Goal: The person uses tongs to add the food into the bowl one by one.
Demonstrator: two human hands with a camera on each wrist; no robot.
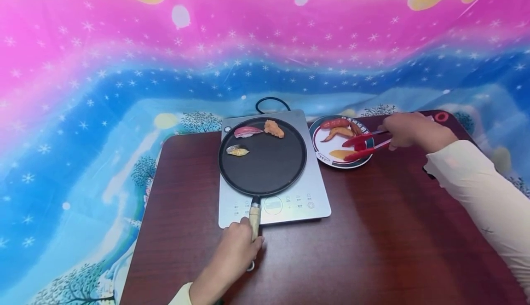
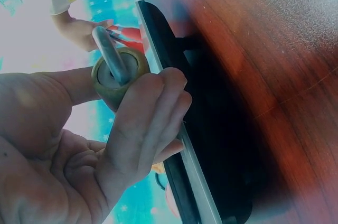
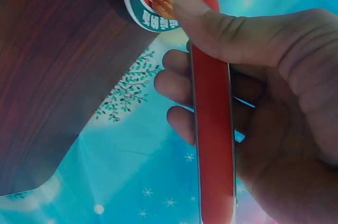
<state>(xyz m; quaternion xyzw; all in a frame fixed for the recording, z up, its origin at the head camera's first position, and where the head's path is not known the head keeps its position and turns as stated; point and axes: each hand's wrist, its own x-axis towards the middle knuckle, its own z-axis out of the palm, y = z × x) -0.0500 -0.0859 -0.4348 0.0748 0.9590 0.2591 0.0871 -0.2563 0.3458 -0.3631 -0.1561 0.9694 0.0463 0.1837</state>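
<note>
My left hand (image 1: 237, 246) grips the wooden handle (image 1: 254, 220) of a round black frying pan (image 1: 265, 171). In the left wrist view, the fingers curl round the handle (image 2: 140, 65) near its metal hanging loop (image 2: 108, 55). My right hand (image 1: 407, 130) holds red-tipped tongs (image 1: 376, 149) over a plate (image 1: 366, 163), their arms parted around a red piece (image 1: 360, 146). Whether they touch it, I cannot tell. Also on the plate lie a sausage (image 1: 334, 123), a curved brown piece (image 1: 339, 132) and a yellow piece (image 1: 340, 154). The pan carries a fried chunk (image 1: 273, 129) and two sushi-like pieces (image 1: 247, 132).
Beneath the pan is a silver induction cooker (image 1: 316, 194) with touch controls at its front and a black cord (image 1: 271, 98) behind. Everything stands on a dark red-brown table (image 1: 186, 190). A patterned cloth (image 1: 198, 75) hangs behind. A red ring (image 1: 441, 117) lies at the far right corner.
</note>
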